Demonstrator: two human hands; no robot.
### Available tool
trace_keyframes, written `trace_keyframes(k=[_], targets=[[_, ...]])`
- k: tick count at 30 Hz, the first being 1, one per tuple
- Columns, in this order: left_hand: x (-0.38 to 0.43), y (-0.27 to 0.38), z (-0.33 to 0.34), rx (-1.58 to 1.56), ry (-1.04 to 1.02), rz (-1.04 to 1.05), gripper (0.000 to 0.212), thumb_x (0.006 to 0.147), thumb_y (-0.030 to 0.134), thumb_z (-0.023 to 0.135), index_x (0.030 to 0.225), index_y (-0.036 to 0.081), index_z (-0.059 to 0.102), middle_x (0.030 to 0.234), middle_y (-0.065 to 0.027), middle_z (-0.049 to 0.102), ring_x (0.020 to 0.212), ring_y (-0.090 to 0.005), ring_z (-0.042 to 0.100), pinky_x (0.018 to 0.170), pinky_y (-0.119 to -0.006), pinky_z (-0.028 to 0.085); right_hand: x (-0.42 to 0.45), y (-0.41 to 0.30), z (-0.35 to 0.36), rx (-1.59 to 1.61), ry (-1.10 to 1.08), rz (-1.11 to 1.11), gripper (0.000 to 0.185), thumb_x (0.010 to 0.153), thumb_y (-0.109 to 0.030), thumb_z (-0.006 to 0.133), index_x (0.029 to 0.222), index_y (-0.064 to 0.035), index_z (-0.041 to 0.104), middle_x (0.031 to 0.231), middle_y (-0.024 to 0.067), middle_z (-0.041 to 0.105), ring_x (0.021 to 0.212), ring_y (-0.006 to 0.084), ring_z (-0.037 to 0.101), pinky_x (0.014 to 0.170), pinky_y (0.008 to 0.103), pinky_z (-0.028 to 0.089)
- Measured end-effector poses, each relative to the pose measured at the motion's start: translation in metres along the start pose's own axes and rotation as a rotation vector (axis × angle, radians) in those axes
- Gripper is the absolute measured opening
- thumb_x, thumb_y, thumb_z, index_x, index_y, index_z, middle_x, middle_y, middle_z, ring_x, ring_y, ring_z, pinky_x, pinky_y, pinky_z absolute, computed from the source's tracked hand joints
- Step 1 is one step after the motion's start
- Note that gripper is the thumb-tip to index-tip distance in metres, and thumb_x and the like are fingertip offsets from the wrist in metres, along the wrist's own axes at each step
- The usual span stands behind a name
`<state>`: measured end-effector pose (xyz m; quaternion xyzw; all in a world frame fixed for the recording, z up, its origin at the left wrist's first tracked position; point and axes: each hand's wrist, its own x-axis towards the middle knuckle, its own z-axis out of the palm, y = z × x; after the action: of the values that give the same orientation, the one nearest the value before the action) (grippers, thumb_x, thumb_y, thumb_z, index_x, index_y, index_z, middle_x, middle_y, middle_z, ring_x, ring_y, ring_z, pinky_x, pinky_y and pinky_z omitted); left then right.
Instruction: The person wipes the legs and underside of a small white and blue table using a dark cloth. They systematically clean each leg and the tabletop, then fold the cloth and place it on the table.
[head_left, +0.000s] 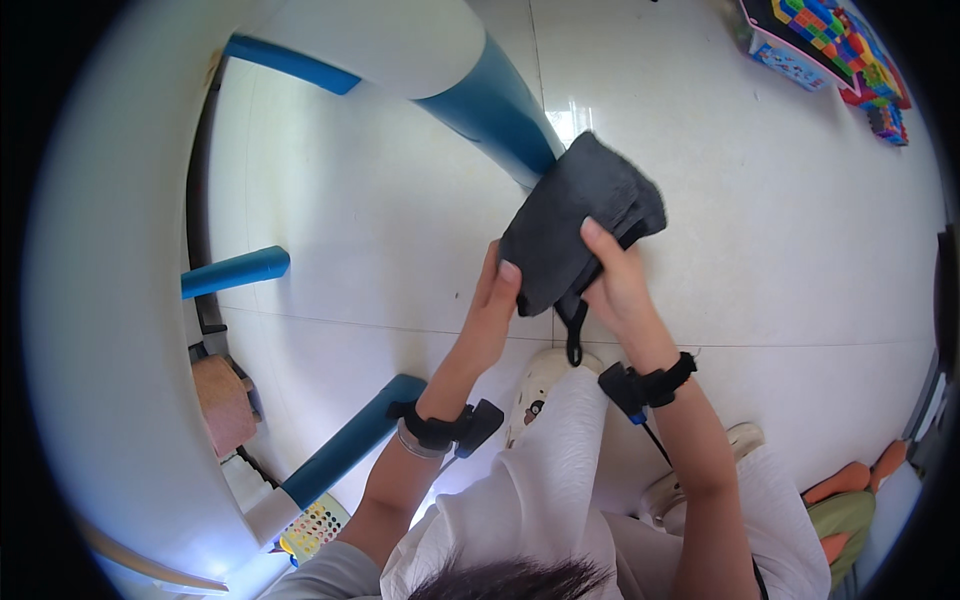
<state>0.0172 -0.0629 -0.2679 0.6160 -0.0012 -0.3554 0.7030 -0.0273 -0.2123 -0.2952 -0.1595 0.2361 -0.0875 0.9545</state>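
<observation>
A dark grey folded cloth (574, 210), with a black hanging loop dangling from its lower edge, is held up in front of me over the tiled floor. My left hand (495, 307) grips its lower left edge, thumb on top. On the right side, my right hand (619, 281) clasps it with the thumb pressed on the upper face and the fingers hidden beneath. Black straps with small devices circle both wrists. The cloth's upper corner overlaps a blue-and-white table leg (495, 105).
A white tabletop (112, 300) fills the left side, with blue-ended legs below. Colourful toy blocks (832, 37) lie in and beside a box at upper right. A perforated basket (319, 525) stands at lower left; an orange-and-green item (847, 517) lies at lower right.
</observation>
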Motion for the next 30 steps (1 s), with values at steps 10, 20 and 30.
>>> trace_keyframes(k=[10,20,30], targets=[[-0.031,0.0,-0.038,0.269,0.244,0.026,0.048,0.079,0.011,0.069,0.117,-0.001,0.043,0.103,-0.0094,0.056,0.096,-0.0155,0.055,0.086,-0.028,0.045,-0.007,0.039,0.0,-0.277,-0.037,0.113,0.048,0.085,-0.02,0.066,0.125,-0.0034,0.046,0.117,0.0059,0.055,0.108,0.0173,0.052,0.09,0.0274,0.042],[-0.013,0.017,-0.054,0.086,0.287,-0.058,0.042,0.079,0.013,0.068,0.111,0.0,0.046,0.102,-0.0103,0.056,0.091,-0.0159,0.057,0.076,-0.027,0.049,0.021,0.059,-0.01,-0.269,0.122,0.36,0.028,0.084,-0.026,0.064,0.103,-0.0079,0.056,0.094,0.001,0.061,0.087,0.0123,0.056,0.072,0.0285,0.043],[0.031,0.026,-0.041,0.288,0.255,0.08,0.042,0.077,0.014,0.071,0.106,-0.001,0.046,0.094,-0.0112,0.057,0.081,-0.0146,0.059,0.065,-0.026,0.049,0.055,0.05,-0.001,-0.014,0.169,0.249,0.028,0.088,-0.017,0.057,0.111,-0.002,0.053,0.103,0.0096,0.062,0.093,0.0218,0.06,0.076,0.0342,0.049]])
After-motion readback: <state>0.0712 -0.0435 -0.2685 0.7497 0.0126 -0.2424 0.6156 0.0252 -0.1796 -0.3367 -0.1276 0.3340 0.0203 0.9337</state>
